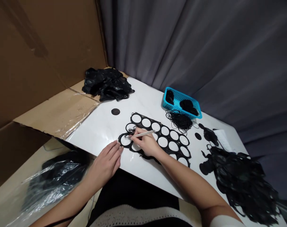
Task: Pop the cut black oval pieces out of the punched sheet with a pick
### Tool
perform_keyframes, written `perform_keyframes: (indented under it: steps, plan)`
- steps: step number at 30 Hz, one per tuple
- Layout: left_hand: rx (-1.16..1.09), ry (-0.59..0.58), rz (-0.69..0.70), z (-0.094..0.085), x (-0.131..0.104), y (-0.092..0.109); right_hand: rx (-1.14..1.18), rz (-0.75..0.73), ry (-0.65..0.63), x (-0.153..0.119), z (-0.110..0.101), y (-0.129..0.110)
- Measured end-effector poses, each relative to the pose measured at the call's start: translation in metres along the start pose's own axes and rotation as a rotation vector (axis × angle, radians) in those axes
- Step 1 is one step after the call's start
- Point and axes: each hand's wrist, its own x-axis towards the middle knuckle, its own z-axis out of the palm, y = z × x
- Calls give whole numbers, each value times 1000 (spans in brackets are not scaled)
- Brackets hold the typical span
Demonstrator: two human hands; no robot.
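A black rubber sheet (159, 131) with rows of round holes lies flat on the white table (103, 126). My right hand (145, 143) is closed round a slim white pen-like tool (144, 133), its tip over the sheet's left part. Thin black rings (131, 130) gather near that tip; whether they hang on it I cannot tell. My left hand (110, 157) rests flat at the sheet's lower left corner, fingers stretched and fingertips touching its edge. Part of the sheet is hidden beneath my right hand and forearm.
Crumpled black sheets (108, 83) are heaped at the back left. A blue basket (197, 113) holds black bundles, with loose thin rings (180, 121) before it. A large black rubber pile (243, 179) covers the right side. Black discs (115, 111) lie about. Cardboard (51, 110) stands left.
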Motion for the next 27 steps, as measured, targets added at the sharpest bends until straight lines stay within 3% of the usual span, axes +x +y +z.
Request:
perform_keyframes:
  steps: [4, 10, 20, 27]
  plan:
    - [-24, -10, -5, -2, -2, 1, 67, 89, -36, -9, 9, -6]
    - [-57, -33, -15, -3, -4, 1, 42, -31, -38, -16, 19, -7]
    - [-72, 2, -49, 0, -5, 1, -38, -93, -35, -20, 22, -7]
    - [-70, -18, -10, -1, -4, -1, 0, 8, 12, -23, 22, -9]
